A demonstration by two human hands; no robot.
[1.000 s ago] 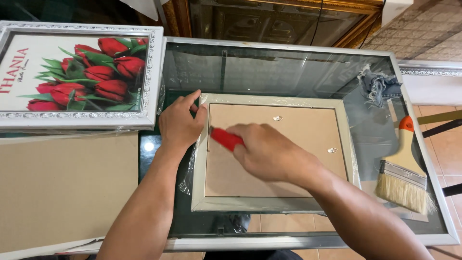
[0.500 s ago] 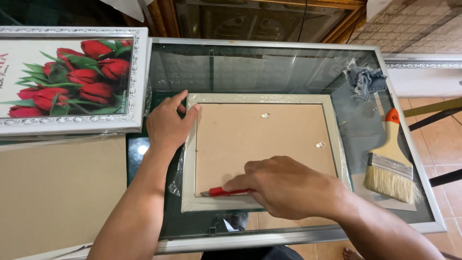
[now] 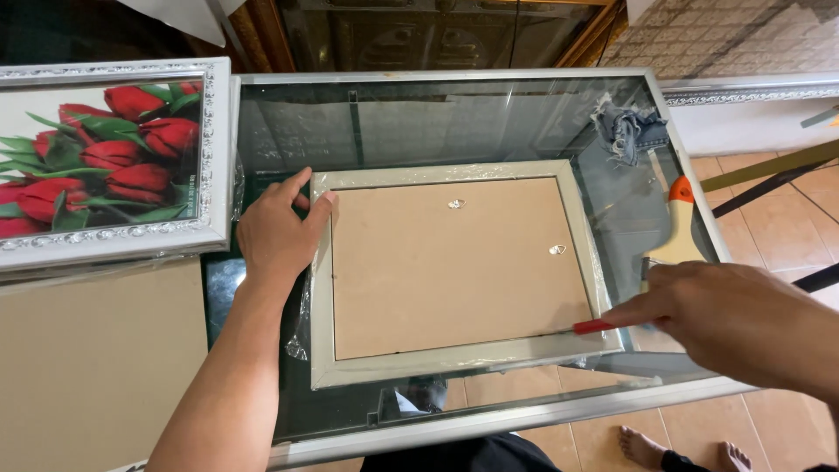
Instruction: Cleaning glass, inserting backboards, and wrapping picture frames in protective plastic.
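A silver picture frame lies face down on a glass table, its brown backing board up, with two small metal hangers on it. My left hand presses flat on the frame's upper left corner. My right hand grips a small red-handled tool whose tip touches the frame's lower right corner, at the seam between board and frame. Loose clear plastic wrap clings around the frame's edges.
A framed picture of red tulips lies at the left, above a brown board. A paintbrush with an orange-tipped handle and a grey rag lie at the table's right side. Bare feet show on the tiled floor.
My right hand slid the red tool from the frame's left side down and along the lower edge to the lower right corner. My left hand stayed on the upper left corner.
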